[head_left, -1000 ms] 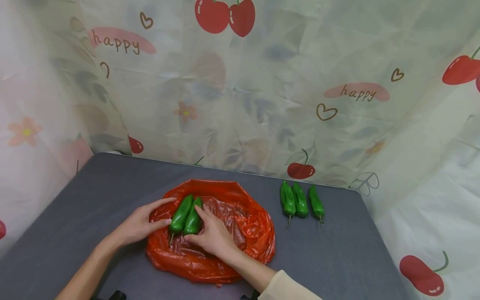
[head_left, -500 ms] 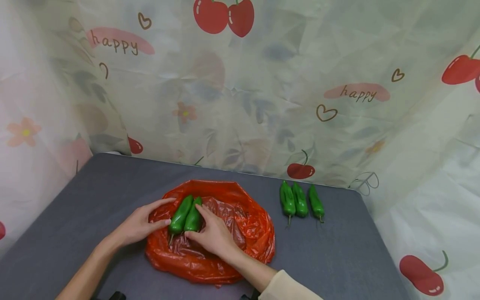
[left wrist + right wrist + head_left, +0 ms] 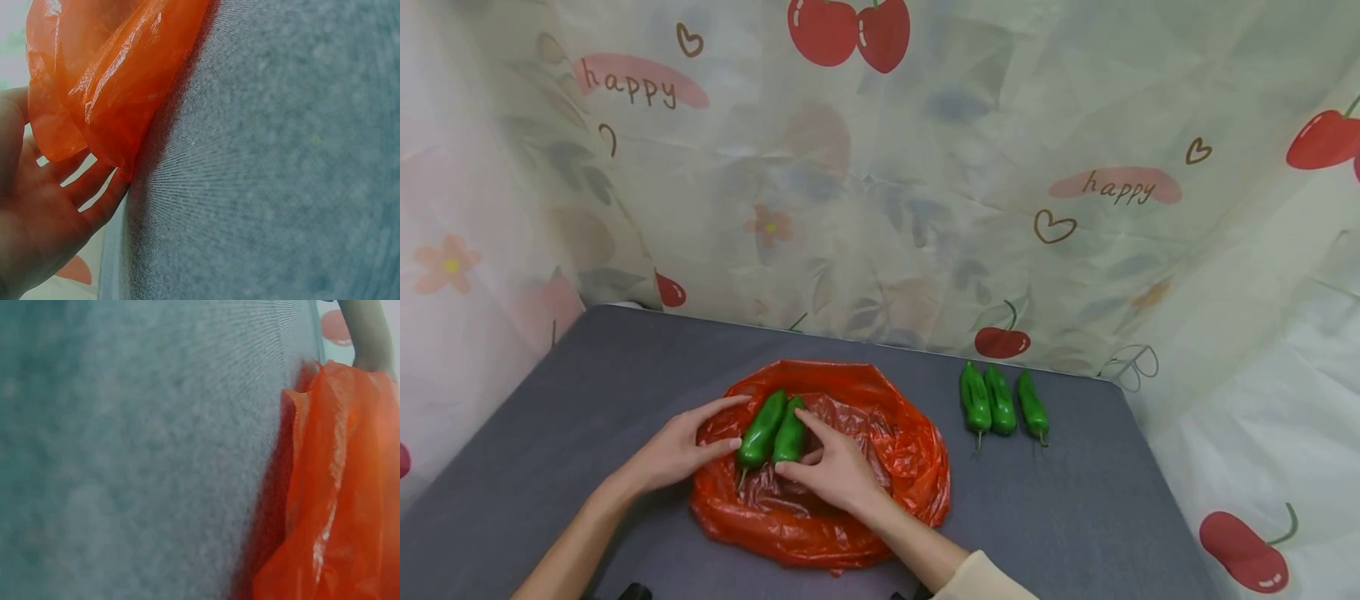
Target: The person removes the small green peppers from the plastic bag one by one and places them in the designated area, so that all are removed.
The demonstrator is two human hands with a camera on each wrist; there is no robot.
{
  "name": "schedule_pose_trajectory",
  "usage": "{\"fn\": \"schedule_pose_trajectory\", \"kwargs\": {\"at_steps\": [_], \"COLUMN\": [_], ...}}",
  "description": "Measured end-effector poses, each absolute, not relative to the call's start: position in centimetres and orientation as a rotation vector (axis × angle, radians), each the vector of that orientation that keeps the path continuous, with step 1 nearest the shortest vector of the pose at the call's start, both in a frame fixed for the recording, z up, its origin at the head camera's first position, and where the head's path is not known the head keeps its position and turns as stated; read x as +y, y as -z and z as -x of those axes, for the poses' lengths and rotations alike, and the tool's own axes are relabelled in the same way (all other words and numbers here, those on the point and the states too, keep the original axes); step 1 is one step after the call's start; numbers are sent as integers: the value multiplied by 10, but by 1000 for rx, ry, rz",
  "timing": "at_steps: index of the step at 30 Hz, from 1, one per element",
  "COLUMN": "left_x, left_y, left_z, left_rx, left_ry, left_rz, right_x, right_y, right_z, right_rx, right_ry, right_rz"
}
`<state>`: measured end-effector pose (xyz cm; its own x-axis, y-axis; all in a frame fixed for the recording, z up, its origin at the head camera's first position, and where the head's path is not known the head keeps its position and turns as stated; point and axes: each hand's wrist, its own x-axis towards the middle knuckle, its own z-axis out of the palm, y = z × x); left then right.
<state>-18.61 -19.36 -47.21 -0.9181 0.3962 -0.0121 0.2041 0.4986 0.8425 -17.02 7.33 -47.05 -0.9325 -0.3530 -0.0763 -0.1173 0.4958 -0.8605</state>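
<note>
Two glossy green peppers lie side by side in an opened red plastic bag in the head view, the left pepper (image 3: pixel 762 433) and the right pepper (image 3: pixel 789 433). My right hand (image 3: pixel 842 473) pinches the right pepper lengthwise, index finger near its tip and thumb near its stem end. At the left rim of the bag (image 3: pixel 917 454), my left hand (image 3: pixel 679 446) rests with fingers spread, thumb tip close to the left pepper. The left wrist view shows those fairly straight fingers against the outside of the bag (image 3: pixel 119 81). My right hand is hidden in the right wrist view, behind the bag (image 3: pixel 337 506).
Three more green peppers (image 3: pixel 1000 404) lie near the back right of the grey table (image 3: pixel 1075 500). Behind and beside the table hangs a printed curtain (image 3: pixel 880 183) with cherries and hearts. A forearm (image 3: pixel 369 331) crosses the top right of the right wrist view.
My right hand has shifted slightly to the right, and the right pepper has moved a little with it, widening the gap between the two peppers. My left hand has stayed put.
</note>
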Motion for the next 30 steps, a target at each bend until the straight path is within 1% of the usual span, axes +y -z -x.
{"fn": "schedule_pose_trajectory", "kwargs": {"at_steps": [5,30], "left_x": [-193,-193], "left_y": [474,475], "left_z": [186,186], "left_rx": [2509,2435], "left_ry": [-1406,-1480], "left_rz": [-479,-495], "right_x": [78,111], "right_y": [469,456], "right_z": [168,151], "right_rx": [2426,2107], "right_ry": [1486,1807], "right_rz": [376,364]}}
